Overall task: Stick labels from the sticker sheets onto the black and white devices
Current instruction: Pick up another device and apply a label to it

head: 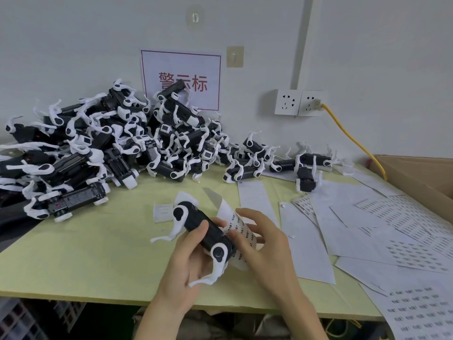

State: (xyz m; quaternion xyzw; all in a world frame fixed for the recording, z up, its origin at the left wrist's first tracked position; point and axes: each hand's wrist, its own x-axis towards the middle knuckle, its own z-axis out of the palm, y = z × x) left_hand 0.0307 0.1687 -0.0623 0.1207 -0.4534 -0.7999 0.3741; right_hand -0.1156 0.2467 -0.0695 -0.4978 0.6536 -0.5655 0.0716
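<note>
The left hand's (188,256) fingers curl round one black and white device (203,231), steadying it at the table's (98,253) six o'clock. The right hand (262,244) pinches the curled sticker sheet (226,212) touching it (likely peeling a label). The device pile (98,148) lies at ten o'clock.

Head camera looks forward and down, close over the table (98,253), toward the wall (367,45).

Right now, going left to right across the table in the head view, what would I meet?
Pile of black and white devices → device gripped by the left hand → curled sticker sheet in the right hand → loose sticker sheets → cardboard box.
</note>
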